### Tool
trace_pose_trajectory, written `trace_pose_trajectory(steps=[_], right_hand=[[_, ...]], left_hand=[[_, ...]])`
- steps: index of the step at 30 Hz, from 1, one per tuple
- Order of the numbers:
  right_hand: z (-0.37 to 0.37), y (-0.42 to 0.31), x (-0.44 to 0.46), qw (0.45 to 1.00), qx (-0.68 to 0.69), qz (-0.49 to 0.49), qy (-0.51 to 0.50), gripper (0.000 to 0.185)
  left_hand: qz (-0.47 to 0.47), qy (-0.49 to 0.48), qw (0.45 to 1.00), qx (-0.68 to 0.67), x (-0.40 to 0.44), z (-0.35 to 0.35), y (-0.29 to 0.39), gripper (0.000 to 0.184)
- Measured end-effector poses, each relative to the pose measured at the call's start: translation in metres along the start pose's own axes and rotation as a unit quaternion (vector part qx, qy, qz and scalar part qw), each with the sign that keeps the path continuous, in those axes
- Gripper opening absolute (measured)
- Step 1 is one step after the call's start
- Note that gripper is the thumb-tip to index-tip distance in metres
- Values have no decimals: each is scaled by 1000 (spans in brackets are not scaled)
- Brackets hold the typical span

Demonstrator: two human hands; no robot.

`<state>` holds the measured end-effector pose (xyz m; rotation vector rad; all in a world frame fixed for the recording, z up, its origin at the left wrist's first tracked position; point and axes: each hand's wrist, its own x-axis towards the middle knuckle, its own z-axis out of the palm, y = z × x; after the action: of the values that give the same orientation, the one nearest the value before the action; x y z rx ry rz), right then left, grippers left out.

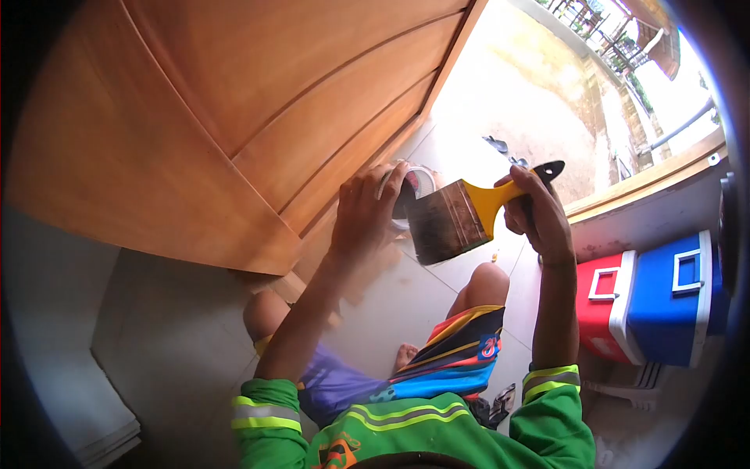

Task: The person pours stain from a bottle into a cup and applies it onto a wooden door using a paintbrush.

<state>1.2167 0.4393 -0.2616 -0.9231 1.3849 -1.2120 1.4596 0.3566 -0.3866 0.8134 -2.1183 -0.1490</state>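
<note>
**Broad paintbrush in the right hand, round can in the left**

The right hand is closed around the yellow handle of a wide paintbrush, gripping it near the black end, which sticks out past the fingers. The brush slants down and leftward from that grip, so its dark bristles lie between the two hands. The left hand has its fingers curled over the side of a round, pale-rimmed can, which is tilted. The bristles overlap the can's lower part in this view; whether they touch it cannot be told, nor can anything inside it be made out.

Beyond the right forearm, a red cooler box and a blue cooler box stand side by side, each with a white handle; their contents are hidden. A wooden panelled door rises at upper left, near the left hand, above a tiled floor.
</note>
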Motion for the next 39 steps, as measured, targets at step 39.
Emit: trace_pose_trajectory(steps=[39], right_hand=[[37, 124, 119, 956, -286, 24, -63, 35]], left_hand=[[-170, -116, 971, -125, -102, 134, -92, 99]])
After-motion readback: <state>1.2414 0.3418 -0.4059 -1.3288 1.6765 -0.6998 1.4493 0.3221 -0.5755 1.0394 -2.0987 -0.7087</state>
